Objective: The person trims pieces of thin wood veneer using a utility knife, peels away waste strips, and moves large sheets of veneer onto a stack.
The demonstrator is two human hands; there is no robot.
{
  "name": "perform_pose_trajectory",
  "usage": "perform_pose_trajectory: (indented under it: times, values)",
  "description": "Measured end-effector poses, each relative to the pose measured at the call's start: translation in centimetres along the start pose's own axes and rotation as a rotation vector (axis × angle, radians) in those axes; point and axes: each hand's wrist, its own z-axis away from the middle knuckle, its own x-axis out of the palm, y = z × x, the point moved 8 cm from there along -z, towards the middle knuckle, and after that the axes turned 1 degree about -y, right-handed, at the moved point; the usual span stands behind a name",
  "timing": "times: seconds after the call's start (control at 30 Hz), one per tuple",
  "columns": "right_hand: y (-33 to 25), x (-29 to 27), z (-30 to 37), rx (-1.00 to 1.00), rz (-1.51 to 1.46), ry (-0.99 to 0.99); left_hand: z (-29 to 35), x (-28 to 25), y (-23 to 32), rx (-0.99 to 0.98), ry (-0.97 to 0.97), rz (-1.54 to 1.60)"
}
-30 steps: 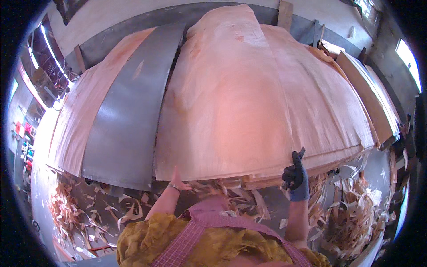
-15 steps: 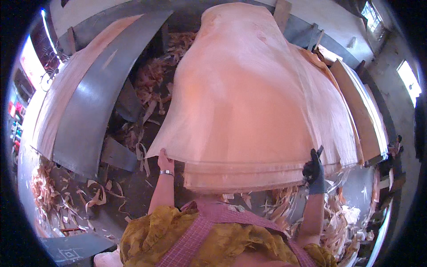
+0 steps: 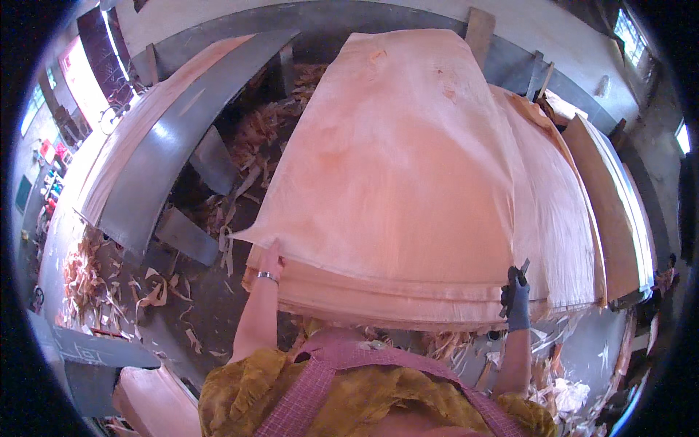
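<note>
A wide, thin sheet of pinkish wood veneer (image 3: 393, 182) lies over a stack of veneer sheets (image 3: 408, 309) in front of me. My left hand (image 3: 272, 258), bare with a metal band at the wrist, is closed on the sheet's near edge by its left corner. That corner sticks out to the left, past the stack. At the near right edge, my right hand (image 3: 515, 297) in a dark glove is closed against the veneer. A thin dark tip points up from it; I cannot tell whether it is a tool or a finger.
To the left, a long grey board (image 3: 164, 138) lies over more veneer. Curled wood shavings (image 3: 84, 273) litter the floor. Further boards (image 3: 608, 207) stand at the right, and a grey block (image 3: 187, 237) lies between the stacks. A pink veneer piece (image 3: 156, 400) is at lower left.
The sheet has flattened, and its left corner has shifted slightly left and up. My left hand now grips a little right of the corner. The view has tilted, and my right hand appears lower.
</note>
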Motion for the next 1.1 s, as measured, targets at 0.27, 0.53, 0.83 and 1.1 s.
perform_pose_trajectory:
  times: [0.27,0.53,0.83,1.1]
  values:
    - [8.7,-7.6,-4.0,-0.044,-0.002,0.058,2.5,0.0,-9.4,0.047,0.055,-0.045]
    - [13.5,-7.7,-8.9,-0.008,-0.022,0.094,2.2,0.8,-11.5,0.107,0.210,0.024]
    - [13.2,-2.5,-15.6,-0.118,-0.019,0.038,-0.7,5.0,-11.3,0.124,0.220,0.121]
    - [18.1,-4.4,-11.6,-0.065,0.214,0.072,2.6,4.1,-12.5,-0.002,0.152,-0.006]
